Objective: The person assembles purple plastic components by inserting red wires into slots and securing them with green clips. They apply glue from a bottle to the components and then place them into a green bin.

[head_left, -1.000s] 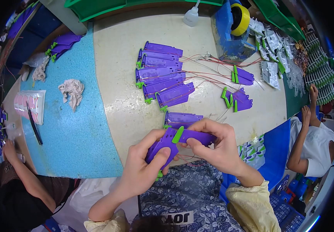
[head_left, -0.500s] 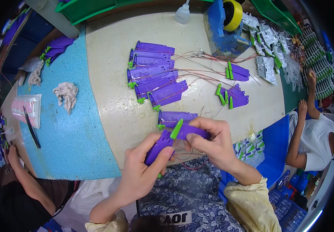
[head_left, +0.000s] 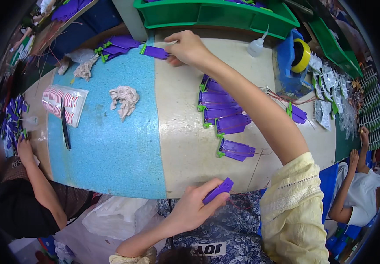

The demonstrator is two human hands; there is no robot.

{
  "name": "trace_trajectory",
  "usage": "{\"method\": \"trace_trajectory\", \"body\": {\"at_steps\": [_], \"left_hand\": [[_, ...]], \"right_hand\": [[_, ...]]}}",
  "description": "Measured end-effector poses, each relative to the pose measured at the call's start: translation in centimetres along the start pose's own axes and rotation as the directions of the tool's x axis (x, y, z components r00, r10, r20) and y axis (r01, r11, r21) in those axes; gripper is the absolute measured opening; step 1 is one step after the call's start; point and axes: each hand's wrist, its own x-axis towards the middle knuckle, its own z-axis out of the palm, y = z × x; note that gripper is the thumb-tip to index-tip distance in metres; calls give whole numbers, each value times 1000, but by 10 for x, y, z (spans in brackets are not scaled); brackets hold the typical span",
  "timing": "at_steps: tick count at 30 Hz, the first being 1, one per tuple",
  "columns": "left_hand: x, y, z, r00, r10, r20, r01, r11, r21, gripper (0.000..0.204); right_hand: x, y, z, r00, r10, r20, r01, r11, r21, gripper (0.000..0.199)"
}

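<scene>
Reaching across the tabletop (head_left: pixel 183 154), the right hand (head_left: pixel 192 47) has parted from the left hand (head_left: pixel 194 204), breaking off their joint handling. A purple panel (head_left: pixel 154 52) lies nearly crosswise at the right's fingers, green end leftward; grip unclear. The left clasps a smaller-looking purple part (head_left: pixel 218 191) near the front edge, long axis slanting up-right.

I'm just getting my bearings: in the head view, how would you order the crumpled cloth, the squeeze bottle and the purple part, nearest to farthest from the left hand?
From the left hand:
1. Purple part: in its grip.
2. Crumpled cloth: ahead, to the left, on the blue surface.
3. Squeeze bottle: far side, to the right.
</scene>
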Motion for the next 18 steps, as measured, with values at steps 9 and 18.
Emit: {"method": "trace_trajectory", "body": {"at_steps": [9, 18], "left_hand": [[18, 6, -3, 940, 318, 121, -335, 805, 489, 24], [45, 29, -5, 818, 377, 434, -569, 420, 707, 22]], "right_hand": [[-223, -8, -161, 959, -63, -277, 3, 978, -210, 21], [-334, 73, -191, 959, -38, -280, -155, 759, -632, 35]]}}
